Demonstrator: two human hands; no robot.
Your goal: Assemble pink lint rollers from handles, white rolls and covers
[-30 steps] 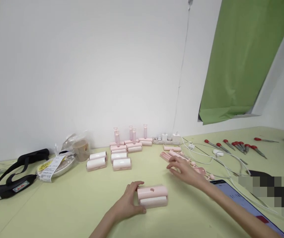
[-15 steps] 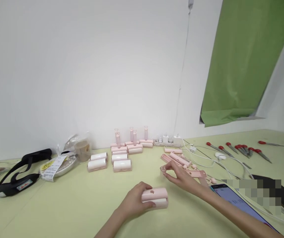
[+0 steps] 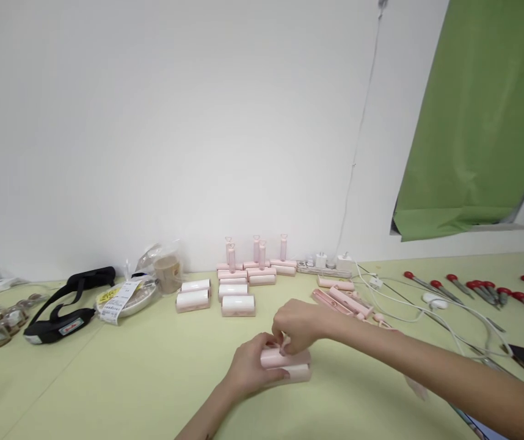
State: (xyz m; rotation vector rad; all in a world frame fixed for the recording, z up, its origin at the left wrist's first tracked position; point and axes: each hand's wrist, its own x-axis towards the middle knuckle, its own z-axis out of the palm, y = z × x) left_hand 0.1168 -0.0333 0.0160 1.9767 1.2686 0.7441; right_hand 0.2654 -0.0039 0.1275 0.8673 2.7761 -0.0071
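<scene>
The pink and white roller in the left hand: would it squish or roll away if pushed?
The roller probably won't squish: no dent shows under the left hand. It may slide rather than roll, as its two rounded parts lie side by side.

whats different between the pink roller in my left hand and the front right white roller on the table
The pink roller shows a pink shell above its white roll; the white roller shows mostly white.
Your left hand grips the pink roller, with your right hand at its top; neither touches the white roller.
Both lie lengthwise across the view.
</scene>
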